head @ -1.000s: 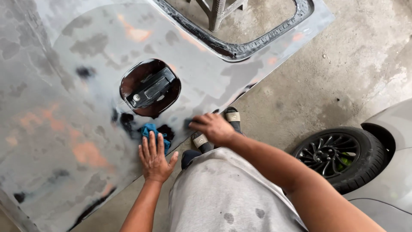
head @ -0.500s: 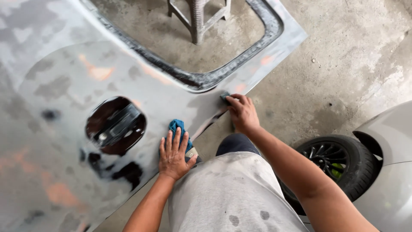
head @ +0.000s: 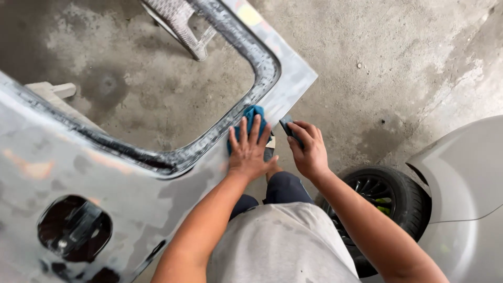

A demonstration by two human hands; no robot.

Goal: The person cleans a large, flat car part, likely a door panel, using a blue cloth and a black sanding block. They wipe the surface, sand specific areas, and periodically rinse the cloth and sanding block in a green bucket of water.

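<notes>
Concrete floor (head: 398,63), stained and dusty, lay under everything, with a grey sanded car body panel (head: 131,194) tilted across the left half of the frame. At the centre of the frame, on the panel's edge beside the dark rubber-lined window opening (head: 230,126), sat a blue cloth (head: 252,116). The left hand (head: 249,152) lay flat on that cloth, fingers spread open and extended, palm pressing down, forearm running up from the lower centre. Just right of it, the right hand (head: 310,149) was closed around a small dark sanding block (head: 289,127), fingers curled over its top, wrist bent slightly inward; the block's lower face met the panel's narrow edge strip.

For clean work here, pressure on the block would best stay even and follow the edge line, since the strip was narrow and a tilted block could cut through at the corner. The cloth hand should stay close beside the worked patch without crossing the block's path.

Further out, a round recess (head: 73,228) sat at lower left, a plastic stool (head: 183,29) at top, and a black wheel (head: 382,199) under a grey car body (head: 466,178) at right.
</notes>
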